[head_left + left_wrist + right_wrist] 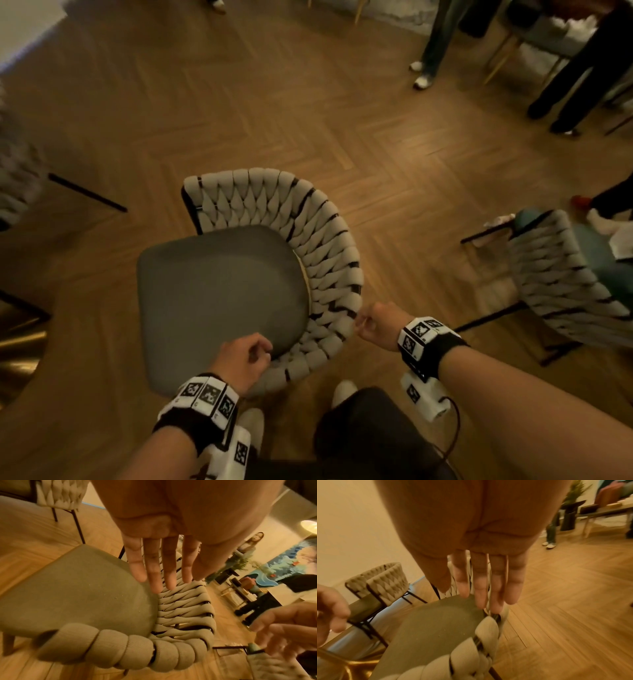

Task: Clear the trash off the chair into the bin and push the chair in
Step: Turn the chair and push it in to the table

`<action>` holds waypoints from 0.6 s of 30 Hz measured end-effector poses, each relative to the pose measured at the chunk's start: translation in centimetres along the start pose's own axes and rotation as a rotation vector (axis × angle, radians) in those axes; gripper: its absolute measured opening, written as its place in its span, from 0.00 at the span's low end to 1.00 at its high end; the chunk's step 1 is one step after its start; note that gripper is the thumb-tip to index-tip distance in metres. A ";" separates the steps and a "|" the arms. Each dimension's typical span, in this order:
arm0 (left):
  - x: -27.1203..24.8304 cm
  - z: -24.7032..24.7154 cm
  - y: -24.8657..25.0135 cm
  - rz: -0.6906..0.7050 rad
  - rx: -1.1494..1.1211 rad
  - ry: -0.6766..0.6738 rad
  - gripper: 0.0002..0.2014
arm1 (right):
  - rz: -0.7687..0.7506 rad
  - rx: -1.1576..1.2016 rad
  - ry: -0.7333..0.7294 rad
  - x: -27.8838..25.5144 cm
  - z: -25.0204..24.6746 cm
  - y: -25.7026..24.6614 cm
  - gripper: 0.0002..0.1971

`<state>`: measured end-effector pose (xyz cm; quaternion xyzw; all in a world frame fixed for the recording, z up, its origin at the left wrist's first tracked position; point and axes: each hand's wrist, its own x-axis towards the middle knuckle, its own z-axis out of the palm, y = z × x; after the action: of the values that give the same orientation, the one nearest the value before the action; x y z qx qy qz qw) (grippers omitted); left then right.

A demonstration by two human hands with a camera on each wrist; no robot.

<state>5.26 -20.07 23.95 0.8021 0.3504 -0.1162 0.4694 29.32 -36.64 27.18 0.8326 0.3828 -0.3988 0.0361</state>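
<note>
The chair has a bare grey seat (219,294) and a cream woven rope backrest (322,246) that curves toward me. My left hand (246,353) hovers over the near rim of the backrest, where it meets the seat. In the left wrist view its fingers (154,563) are straight above the seat (77,588) and hold nothing. My right hand (373,325) is just beside the rim's right end. Its fingers (488,581) hang straight over the rope and grip nothing. No trash or bin shows in any view.
A second woven chair (561,284) with a teal seat and items on it stands close on the right. Another woven chair (17,178) and a gold table base (20,342) are at the left. People's legs (435,44) stand across the wooden floor.
</note>
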 end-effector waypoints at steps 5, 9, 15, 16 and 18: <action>4.4 4.7 1.7 -0.184 -0.224 0.079 0.13 | -0.226 -0.235 -0.082 9.5 -5.9 2.6 0.14; 7.8 10.9 5.6 -0.421 -0.429 0.264 0.08 | -0.449 -0.490 -0.207 18.1 -11.0 2.4 0.20; 14.9 17.0 13.2 -0.680 -0.526 0.268 0.20 | -0.838 -0.997 -0.250 26.4 -15.5 2.3 0.35; 16.5 17.2 14.3 -0.692 -0.543 0.255 0.23 | -0.914 -1.084 -0.245 28.1 -15.8 2.2 0.38; 19.9 17.5 15.7 -0.707 -0.522 0.228 0.30 | -1.030 -1.296 -0.272 31.2 -15.9 1.9 0.46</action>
<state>32.74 -30.56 14.92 0.4956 0.6698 -0.0882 0.5458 52.88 -13.18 15.92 0.3129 0.8607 -0.1637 0.3667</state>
